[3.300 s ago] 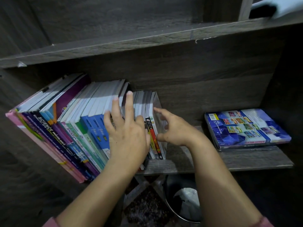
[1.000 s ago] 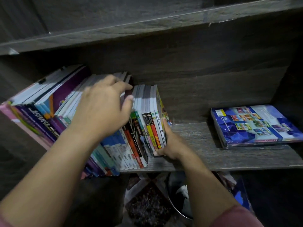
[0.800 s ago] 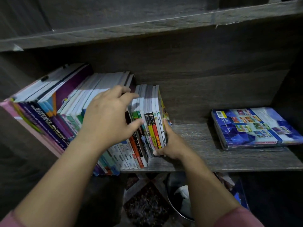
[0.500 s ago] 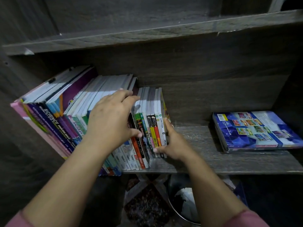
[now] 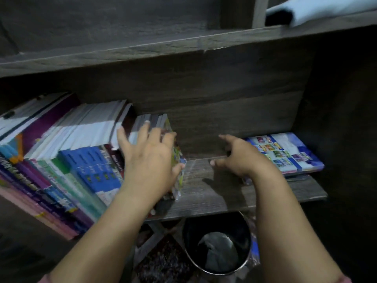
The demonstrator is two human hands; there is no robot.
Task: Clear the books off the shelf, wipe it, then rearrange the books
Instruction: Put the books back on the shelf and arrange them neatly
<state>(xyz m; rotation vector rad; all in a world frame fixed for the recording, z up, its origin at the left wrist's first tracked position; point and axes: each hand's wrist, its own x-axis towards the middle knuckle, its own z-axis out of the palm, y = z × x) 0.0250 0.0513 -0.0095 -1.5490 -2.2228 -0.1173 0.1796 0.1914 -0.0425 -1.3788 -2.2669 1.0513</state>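
The small books [image 5: 163,123] stand at the right end of the row on the shelf [image 5: 214,193], leaning slightly to the right, with taller books [image 5: 71,150] packed against them on the left. My left hand [image 5: 151,160] lies over the small books. Its fingers [image 5: 145,128] are spread across their top edges and the thumb hooks round the outermost cover, so the grip spans the bundle from top to side. The picture is blurred here, and I cannot count the books under it.

My right hand [image 5: 242,158] hovers over the bare board just right of the bundle, clear of it. Its grip is slack, fingers loosely parted, holding nothing.

Behind that hand a blue book [image 5: 289,152] lies flat at the right end of the shelf, well apart from the row. A folded white cloth [image 5: 318,9] sits on the upper shelf [image 5: 142,50] at top right. Under the shelf stands a dark bucket [image 5: 191,248] with something pale inside.
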